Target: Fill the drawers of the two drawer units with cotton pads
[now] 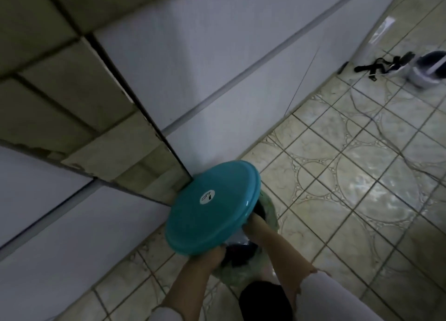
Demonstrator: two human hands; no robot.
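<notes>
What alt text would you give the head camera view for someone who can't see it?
A left hand lifts a teal round lid off a green-lined bin on a tiled floor, while the right hand reaches inside. White cabinet panels stand behind.

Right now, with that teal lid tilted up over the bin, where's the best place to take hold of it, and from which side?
Grip the teal lid at its raised rim along the near edge, coming from the floor side, where the left hand already holds it. The lid is a broad, smooth disc with no visible handle, so only the thin lip suits a pinch. The far edge sits against the wall, leaving little room there.
</notes>
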